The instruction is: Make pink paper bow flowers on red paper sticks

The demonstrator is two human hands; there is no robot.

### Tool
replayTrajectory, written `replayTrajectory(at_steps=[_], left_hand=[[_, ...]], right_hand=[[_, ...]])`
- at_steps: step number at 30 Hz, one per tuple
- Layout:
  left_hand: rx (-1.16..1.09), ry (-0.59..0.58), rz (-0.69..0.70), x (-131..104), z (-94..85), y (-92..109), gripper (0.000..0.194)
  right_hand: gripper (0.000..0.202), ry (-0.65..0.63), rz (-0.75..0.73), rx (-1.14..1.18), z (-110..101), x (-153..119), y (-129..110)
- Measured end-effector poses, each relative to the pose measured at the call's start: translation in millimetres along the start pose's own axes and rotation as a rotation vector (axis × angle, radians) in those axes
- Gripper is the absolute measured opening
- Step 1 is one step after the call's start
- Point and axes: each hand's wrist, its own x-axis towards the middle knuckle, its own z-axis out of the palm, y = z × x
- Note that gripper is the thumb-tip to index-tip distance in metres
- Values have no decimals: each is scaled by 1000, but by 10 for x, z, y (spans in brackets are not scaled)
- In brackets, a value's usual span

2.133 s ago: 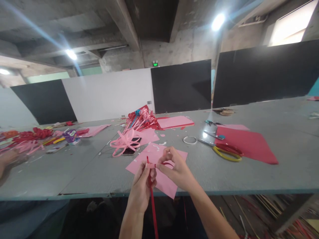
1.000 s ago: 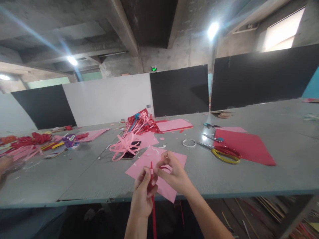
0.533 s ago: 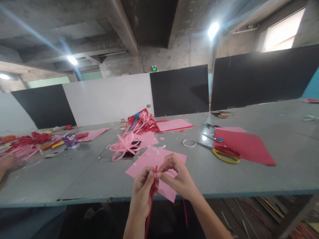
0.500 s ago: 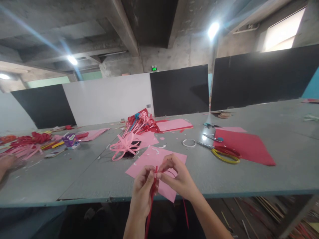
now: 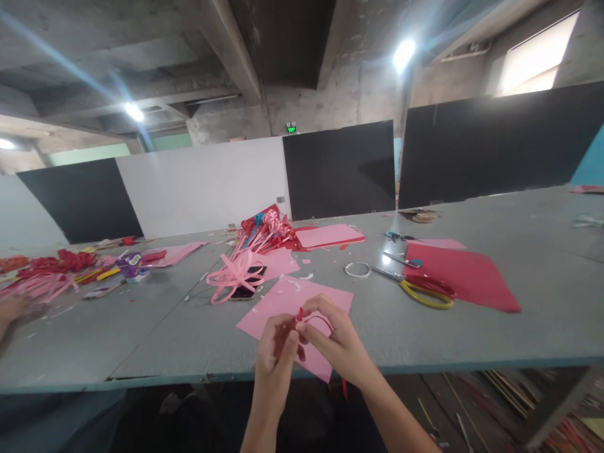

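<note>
A narrow red strip (image 5: 300, 313), likely paper or ribbon, is pinched between my two hands near the table's front edge. My left hand (image 5: 279, 346) holds it from the left, thumb pressed against the fingers. Closed on the same strip from the right is my right hand (image 5: 333, 330). One length of the strip curves behind the right fingers, and a red end hangs below the table edge. Under my hands lies a pink paper sheet (image 5: 278, 302) with small white scraps on it. The exact grip point is partly hidden by my fingers.
Scissors (image 5: 427, 296) with red and yellow handles lie at right by red sheets (image 5: 472, 277) and a white ring (image 5: 357, 270). A pink ribbon bow (image 5: 238, 277) partly covers a phone (image 5: 244, 292). Behind are bundled ribbons (image 5: 267, 229). Another person's hand (image 5: 12, 311) is at far left.
The long red length that hung below my left hand is out of sight there. The strip's tip now leans right, and the end hanging at right looks shorter.
</note>
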Motion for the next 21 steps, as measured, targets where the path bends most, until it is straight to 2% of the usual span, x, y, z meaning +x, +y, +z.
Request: replayTrajectory(at_steps=[2, 5, 9, 14, 21], left_hand=[[55, 31, 48, -22, -3, 23, 33], [42, 54, 42, -18, -27, 43, 33], [-5, 33, 46, 13, -66, 32, 33], [-137, -8, -6, 16, -80, 2, 31], [-162, -35, 48, 27, -107, -33, 23]], right_hand=[[6, -3, 22, 21, -5, -6, 9], [10, 41, 68, 66, -8, -21, 31], [6, 107, 81, 115, -4, -33, 44], [9, 105, 61, 152, -11, -9, 22], [11, 117, 99, 155, -32, 16, 1]])
